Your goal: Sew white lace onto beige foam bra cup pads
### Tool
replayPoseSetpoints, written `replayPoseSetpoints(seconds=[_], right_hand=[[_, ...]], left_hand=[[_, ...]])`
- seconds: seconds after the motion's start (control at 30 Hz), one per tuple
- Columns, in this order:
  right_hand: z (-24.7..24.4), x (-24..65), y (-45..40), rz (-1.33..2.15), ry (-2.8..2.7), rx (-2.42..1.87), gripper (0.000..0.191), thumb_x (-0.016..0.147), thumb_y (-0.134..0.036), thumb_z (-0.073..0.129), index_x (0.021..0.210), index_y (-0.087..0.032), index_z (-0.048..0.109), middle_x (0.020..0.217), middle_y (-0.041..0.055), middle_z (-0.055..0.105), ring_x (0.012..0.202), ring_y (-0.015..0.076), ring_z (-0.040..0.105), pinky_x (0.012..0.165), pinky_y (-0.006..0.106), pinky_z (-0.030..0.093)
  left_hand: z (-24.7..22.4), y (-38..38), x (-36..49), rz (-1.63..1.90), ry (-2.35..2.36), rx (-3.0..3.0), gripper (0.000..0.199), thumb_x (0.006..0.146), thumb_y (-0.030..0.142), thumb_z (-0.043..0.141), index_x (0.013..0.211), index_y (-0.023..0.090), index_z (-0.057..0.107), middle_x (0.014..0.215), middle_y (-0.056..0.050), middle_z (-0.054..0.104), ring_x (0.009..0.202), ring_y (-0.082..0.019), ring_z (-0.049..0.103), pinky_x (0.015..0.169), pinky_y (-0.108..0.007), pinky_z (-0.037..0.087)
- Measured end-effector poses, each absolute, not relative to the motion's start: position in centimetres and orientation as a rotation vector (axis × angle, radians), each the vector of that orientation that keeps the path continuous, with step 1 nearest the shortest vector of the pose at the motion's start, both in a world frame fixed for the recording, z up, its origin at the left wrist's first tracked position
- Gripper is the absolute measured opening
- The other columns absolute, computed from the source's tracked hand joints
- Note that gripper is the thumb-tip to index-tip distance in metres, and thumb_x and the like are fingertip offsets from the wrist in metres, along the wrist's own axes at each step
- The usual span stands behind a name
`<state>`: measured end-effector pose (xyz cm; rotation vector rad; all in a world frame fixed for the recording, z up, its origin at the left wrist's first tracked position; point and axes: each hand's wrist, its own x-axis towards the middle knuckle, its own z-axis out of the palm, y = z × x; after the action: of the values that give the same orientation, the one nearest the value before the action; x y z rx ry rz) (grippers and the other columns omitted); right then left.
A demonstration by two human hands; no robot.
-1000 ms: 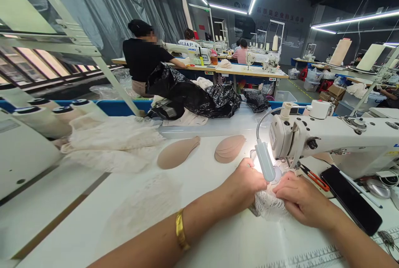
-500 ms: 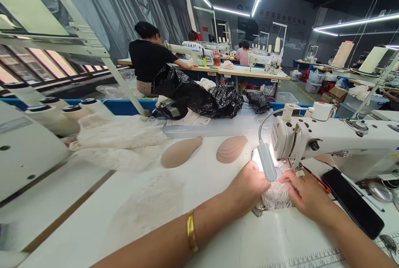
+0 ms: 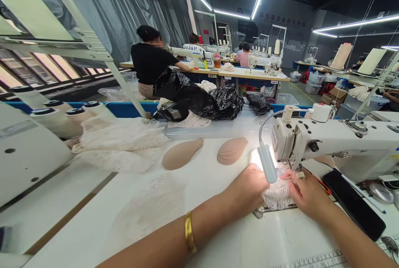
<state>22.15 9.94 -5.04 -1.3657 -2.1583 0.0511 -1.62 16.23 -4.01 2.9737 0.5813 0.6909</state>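
White lacy fabric (image 3: 277, 196) lies under the head of a white sewing machine (image 3: 324, 135), lit by a small grey lamp (image 3: 267, 163). My left hand (image 3: 249, 187) is closed on the fabric's left side, its fingertips partly behind the lamp. On the right side, my right hand (image 3: 307, 191) grips the fabric with fingers bent beside the needle area. Two groups of beige teardrop-shaped pads, one on the left (image 3: 181, 154) and a fanned stack (image 3: 231, 151), rest on the white table (image 3: 218, 226) beyond my left forearm.
Right of the machine bed are a black phone (image 3: 353, 203), orange-handled tool (image 3: 326, 187), pen and ruler (image 3: 324, 259). More white lace (image 3: 121, 139) and thread cones (image 3: 51, 122) are at the left. Black plastic bags (image 3: 202, 102) lie behind the table; a person in black (image 3: 151, 62) sits beyond.
The lacy fabric and both hands have shifted very slightly at the machine. Both hands keep their hold. The whole view has tilted a little.
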Motion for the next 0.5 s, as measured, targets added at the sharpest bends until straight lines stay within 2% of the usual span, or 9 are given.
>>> replayPoseSetpoints(seconds=[0.1, 0.17, 0.23, 0.3, 0.37, 0.43, 0.5], right_hand=[[-5.1, 22.1, 9.7, -0.053, -2.184, -1.312, 0.028, 0.098, -0.009, 0.041, 0.113, -0.02, 0.062, 0.099, 0.0089, 0.076, 0.093, 0.028, 0.07, 0.077, 0.038, 0.054], [-5.0, 21.8, 9.4, -0.094, -2.22, -1.27, 0.03, 0.099, -0.009, 0.041, 0.121, -0.02, 0.059, 0.101, 0.0093, 0.076, 0.091, 0.0282, 0.069, 0.075, 0.038, 0.053], [-4.7, 21.4, 9.0, -0.063, -2.281, -1.175, 0.035, 0.1, -0.011, 0.043, 0.132, -0.021, 0.052, 0.115, 0.0115, 0.075, 0.098, 0.0284, 0.069, 0.082, 0.042, 0.054], [-4.3, 20.9, 8.7, 0.02, -2.345, -1.073, 0.041, 0.1, -0.013, 0.047, 0.14, -0.022, 0.046, 0.131, 0.0135, 0.069, 0.113, 0.0287, 0.066, 0.093, 0.046, 0.052], [-4.2, 20.7, 8.6, 0.096, -2.389, -1.025, 0.044, 0.099, -0.014, 0.051, 0.142, -0.023, 0.044, 0.137, 0.0127, 0.066, 0.123, 0.0285, 0.062, 0.098, 0.046, 0.05], [-4.3, 20.7, 8.8, 0.095, -2.403, -1.053, 0.042, 0.098, -0.01, 0.05, 0.138, -0.023, 0.047, 0.129, 0.0108, 0.068, 0.116, 0.0275, 0.063, 0.091, 0.042, 0.051], [-4.7, 21.0, 9.2, 0.013, -2.408, -1.135, 0.033, 0.094, -0.004, 0.045, 0.12, -0.022, 0.055, 0.112, 0.0087, 0.071, 0.099, 0.0263, 0.064, 0.08, 0.038, 0.05]], left_hand=[[-2.7, 15.9, -2.5, 0.528, 0.661, 2.93, 0.01, 0.077, 0.01, 0.066, 0.073, 0.018, 0.06, 0.083, -0.003, 0.064, 0.088, -0.023, 0.059, 0.093, -0.044, 0.04], [-1.9, 15.7, -2.6, 0.444, 0.755, 2.879, 0.006, 0.079, 0.02, 0.071, 0.078, 0.019, 0.065, 0.088, -0.004, 0.065, 0.091, -0.026, 0.059, 0.096, -0.049, 0.038], [-1.3, 15.5, -2.5, 0.385, 0.821, 2.814, 0.014, 0.081, 0.028, 0.073, 0.092, 0.02, 0.068, 0.093, -0.005, 0.066, 0.089, -0.026, 0.06, 0.089, -0.045, 0.042], [-0.7, 15.2, -2.3, 0.366, 0.798, 2.753, 0.026, 0.081, 0.031, 0.073, 0.105, 0.02, 0.067, 0.1, -0.007, 0.067, 0.091, -0.026, 0.06, 0.081, -0.039, 0.046], [-0.1, 14.9, -2.4, 0.343, 0.68, 2.687, 0.028, 0.082, 0.03, 0.073, 0.107, 0.021, 0.065, 0.104, -0.006, 0.066, 0.091, -0.024, 0.061, 0.075, -0.034, 0.047], [0.3, 14.6, -2.8, 0.269, 0.563, 2.63, 0.019, 0.082, 0.028, 0.073, 0.096, 0.022, 0.062, 0.102, -0.003, 0.064, 0.086, -0.021, 0.06, 0.069, -0.03, 0.046], [0.5, 14.3, -3.2, 0.222, 0.529, 2.63, 0.02, 0.078, 0.023, 0.074, 0.088, 0.021, 0.057, 0.102, -0.003, 0.063, 0.086, -0.02, 0.058, 0.068, -0.029, 0.044]])
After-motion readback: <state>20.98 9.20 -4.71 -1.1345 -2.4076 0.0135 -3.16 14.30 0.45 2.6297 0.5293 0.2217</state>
